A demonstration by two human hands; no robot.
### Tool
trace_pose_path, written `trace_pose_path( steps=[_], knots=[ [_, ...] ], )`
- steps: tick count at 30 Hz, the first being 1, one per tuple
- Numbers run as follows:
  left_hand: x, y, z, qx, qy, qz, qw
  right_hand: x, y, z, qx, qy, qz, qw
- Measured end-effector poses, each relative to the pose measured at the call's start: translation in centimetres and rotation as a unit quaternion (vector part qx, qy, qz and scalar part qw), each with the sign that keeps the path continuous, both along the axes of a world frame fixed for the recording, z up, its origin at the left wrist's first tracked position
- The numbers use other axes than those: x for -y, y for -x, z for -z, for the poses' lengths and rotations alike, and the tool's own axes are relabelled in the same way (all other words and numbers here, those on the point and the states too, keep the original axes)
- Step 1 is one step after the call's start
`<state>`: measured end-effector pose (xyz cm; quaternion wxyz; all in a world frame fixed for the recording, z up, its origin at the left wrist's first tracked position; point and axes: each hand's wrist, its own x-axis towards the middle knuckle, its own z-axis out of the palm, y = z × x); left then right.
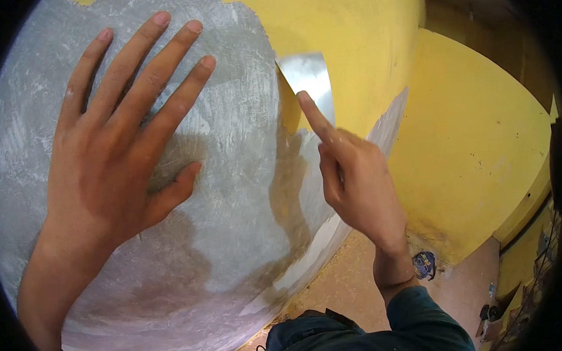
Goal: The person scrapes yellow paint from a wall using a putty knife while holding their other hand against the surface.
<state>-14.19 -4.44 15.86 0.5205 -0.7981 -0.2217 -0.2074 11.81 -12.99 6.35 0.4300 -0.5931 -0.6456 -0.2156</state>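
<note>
Fingers spread, my left hand [107, 157] lies flat on the grey scraped part of a wall [236, 134], holding nothing. My right hand [361, 179] is closed round a scraper, its index finger stretched along the metal blade [315, 81]. The handle is hidden inside the hand. The blade lies against the wall at the border between the grey surface and the yellow paint [356, 24], with its wide edge toward the upper left. Below the blade runs a brownish strip.
Another yellow wall [472, 144] stands at the right. On the reddish floor [346, 272] a blue round item [424, 265] lies near that wall's foot. Dark small objects [489, 312] and cables are at the lower right.
</note>
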Motion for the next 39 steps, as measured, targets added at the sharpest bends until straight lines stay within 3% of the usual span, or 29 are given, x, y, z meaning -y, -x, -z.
trace_pose_path(
  steps=[10,16,19,34,39],
  knots=[
    [0.0,0.1,0.1,-0.002,-0.003,-0.004,1.000,0.4,-0.1,-0.5,0.034,0.041,0.030,0.998],
    [-0.1,0.0,0.0,-0.005,-0.007,0.002,1.000,-0.6,-0.3,-2.5,0.038,-0.022,0.008,0.999],
    [0.0,0.0,0.2,-0.003,-0.002,0.002,1.000,-0.1,-0.6,-0.9,0.022,0.023,0.017,0.999],
    [0.1,-0.2,-0.1,-0.005,0.012,0.002,1.000,-0.7,-0.9,-3.7,0.070,-0.005,0.002,0.998],
    [0.3,-0.2,-0.1,-0.001,0.005,0.000,1.000,-0.4,-1.1,-2.3,0.065,0.023,0.024,0.997]
  ],
)
